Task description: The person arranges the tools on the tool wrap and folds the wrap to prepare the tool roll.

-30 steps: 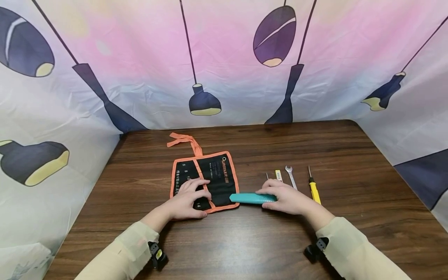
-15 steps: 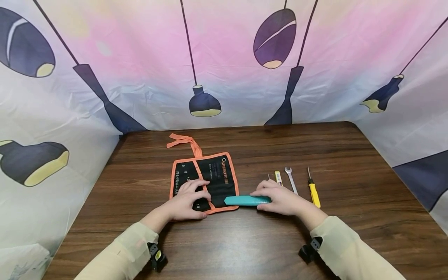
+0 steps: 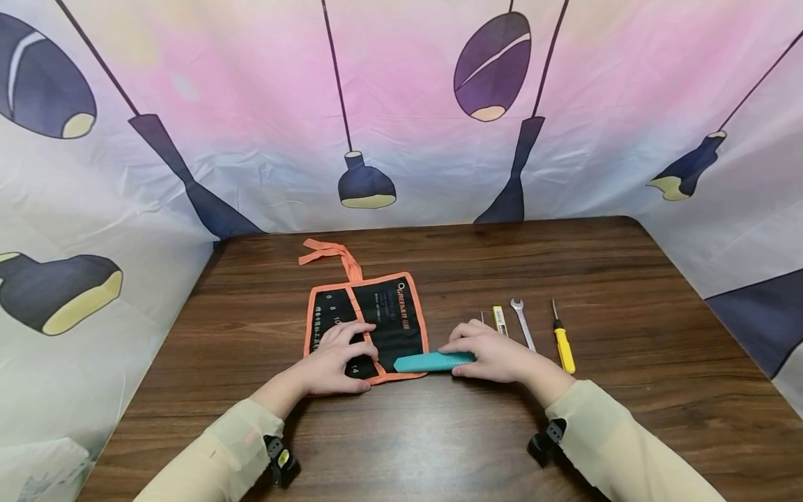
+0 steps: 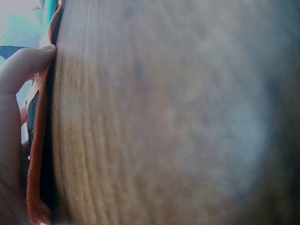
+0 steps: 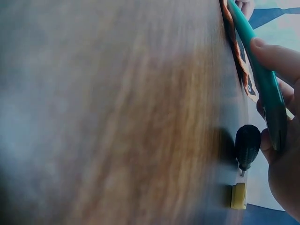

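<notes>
A black tool pouch point(image 3: 396, 335) with orange edging lies flat and unrolled at the centre left of the table. My left hand point(image 3: 332, 359) rests on its lower left part, fingers loosely bent; in the left wrist view the thumb point(image 4: 35, 61) touches the orange edging point(image 4: 37, 164). From the right, my right hand point(image 3: 489, 351) grips a long, slim teal tool point(image 3: 422, 362) between thumb and fingers. Its pointed tip lies over the pouch's lower right pocket area; whether it is inside the pocket I cannot tell. In the right wrist view, the tool point(image 5: 265, 75) has a dark rear end.
Right of the pouch, a small yellow-and-white box point(image 3: 499, 319), an open-end wrench point(image 3: 521, 323) and a yellow-handled screwdriver point(image 3: 564, 348) lie in a row. A black-handled screwdriver point(image 5: 247, 142) shows beneath the right hand. Orange ties point(image 3: 341, 252) stretch behind the pouch on the wooden table point(image 3: 219, 335).
My right hand has slid the teal tool leftward, so its tip has moved from the pouch's right edge farther across the lower right part. The left hand has stayed put.
</notes>
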The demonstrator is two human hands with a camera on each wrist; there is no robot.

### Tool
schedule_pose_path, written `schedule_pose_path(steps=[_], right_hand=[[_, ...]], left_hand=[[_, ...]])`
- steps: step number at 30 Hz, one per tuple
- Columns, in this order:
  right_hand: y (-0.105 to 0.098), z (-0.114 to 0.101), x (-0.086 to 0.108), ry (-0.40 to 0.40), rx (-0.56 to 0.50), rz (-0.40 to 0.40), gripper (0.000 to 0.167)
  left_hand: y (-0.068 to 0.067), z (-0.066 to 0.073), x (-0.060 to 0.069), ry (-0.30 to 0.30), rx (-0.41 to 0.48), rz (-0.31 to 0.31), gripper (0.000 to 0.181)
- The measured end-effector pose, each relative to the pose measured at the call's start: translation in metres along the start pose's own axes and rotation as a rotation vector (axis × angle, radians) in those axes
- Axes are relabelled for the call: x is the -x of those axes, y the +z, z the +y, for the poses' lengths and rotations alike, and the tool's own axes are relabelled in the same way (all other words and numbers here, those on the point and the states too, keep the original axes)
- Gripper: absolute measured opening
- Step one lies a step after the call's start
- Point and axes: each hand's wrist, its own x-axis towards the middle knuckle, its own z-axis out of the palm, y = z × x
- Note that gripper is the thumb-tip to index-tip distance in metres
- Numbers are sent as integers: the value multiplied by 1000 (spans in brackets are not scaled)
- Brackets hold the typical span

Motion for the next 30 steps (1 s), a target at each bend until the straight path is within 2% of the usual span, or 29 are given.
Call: schedule_pose_path(steps=[10, 30], right_hand=[[0, -1, -6, 2, 26, -16, 37], [9, -9, -30, -18, 36, -82, 37]], left_hand=[[1, 0, -3, 20, -14, 12, 31], [1, -1, 1, 13, -3, 7, 32]])
